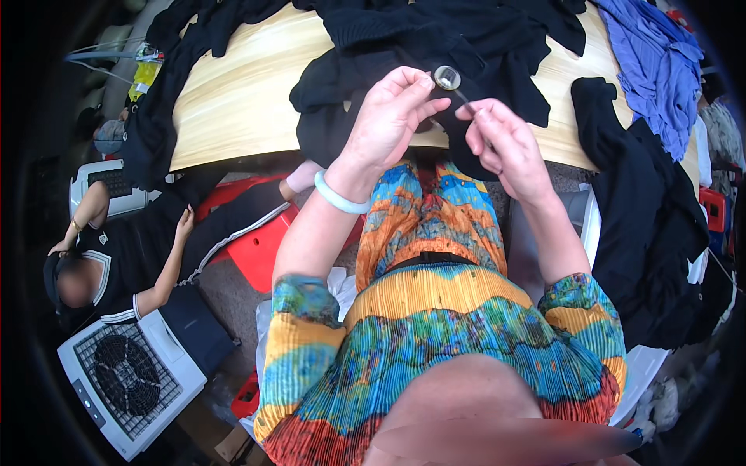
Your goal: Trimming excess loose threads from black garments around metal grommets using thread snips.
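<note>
Nearest the lens, a pleated top (435, 326) in orange, teal and blue, forearms rising from it toward the wooden table (233, 101). Table pale and streaked, curved by the lens, strewn with dark clothes. At its near edge, black cloth (404, 46) heaped and spilling toward the lap. On its right end, a blue garment (657, 62); below that end, more black fabric (653, 225) hanging down. Left of the table, a seated person (116, 256) beside red plastic stools (260, 248), a white fan (128, 377) on the floor nearby. Over the table's near edge, left hand (388, 116), pale bangle (340, 198) at the wrist, pinching a round button (447, 77) at the fingertips against the black cloth. Right hand (505, 147) just beside, fingers closed on something thin, likely a needle, too small to tell, angled up to the button.
</note>
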`<state>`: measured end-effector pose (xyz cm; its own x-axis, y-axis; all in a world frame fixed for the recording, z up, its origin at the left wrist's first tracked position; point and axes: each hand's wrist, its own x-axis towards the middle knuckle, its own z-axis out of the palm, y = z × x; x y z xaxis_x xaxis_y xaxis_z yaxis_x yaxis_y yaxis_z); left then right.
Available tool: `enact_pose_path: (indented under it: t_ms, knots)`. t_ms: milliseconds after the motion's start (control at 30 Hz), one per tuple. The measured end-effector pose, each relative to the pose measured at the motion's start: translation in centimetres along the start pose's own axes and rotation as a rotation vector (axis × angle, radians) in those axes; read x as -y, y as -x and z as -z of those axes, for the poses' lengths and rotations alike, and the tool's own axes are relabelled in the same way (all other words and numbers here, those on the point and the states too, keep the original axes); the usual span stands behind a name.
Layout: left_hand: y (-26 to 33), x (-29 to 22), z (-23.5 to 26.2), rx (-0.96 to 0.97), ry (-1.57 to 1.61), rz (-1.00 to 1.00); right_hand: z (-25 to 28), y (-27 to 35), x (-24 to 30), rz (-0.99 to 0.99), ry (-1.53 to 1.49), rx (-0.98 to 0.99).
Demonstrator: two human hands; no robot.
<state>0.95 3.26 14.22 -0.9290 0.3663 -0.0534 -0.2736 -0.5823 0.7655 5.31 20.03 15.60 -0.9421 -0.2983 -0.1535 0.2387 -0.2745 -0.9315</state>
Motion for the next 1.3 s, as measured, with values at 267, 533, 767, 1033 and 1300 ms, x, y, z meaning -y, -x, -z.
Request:
enact_pose_path:
  t_ms: [267,533,767,1033,1300]
  knots:
    - [-0.3,0.9,0.1,0.056,-0.05,-0.051,0.3,-0.8,-0.6,-0.059,-0.052,0.017]
    - [-0.2,1.4,0.5,0.132,-0.168,-0.094,0.4,-1.4,-0.6,-0.067,-0.033,0.007]
    - [-0.1,1.2,0.9,0.085,-0.202,-0.023,0.8,-2.0,-0.9,-0.04,-0.02,0.004]
    - [-0.7,-0.8,0.6,0.029,0.036,0.018,0.4,-2.6,-0.4,0.312,0.448,-0.268]
    - [-1.4,-1.0,3.2,-0.105,-0.07,-0.057,2.4,-3.3,1.6,0.098,-0.236,-0.235]
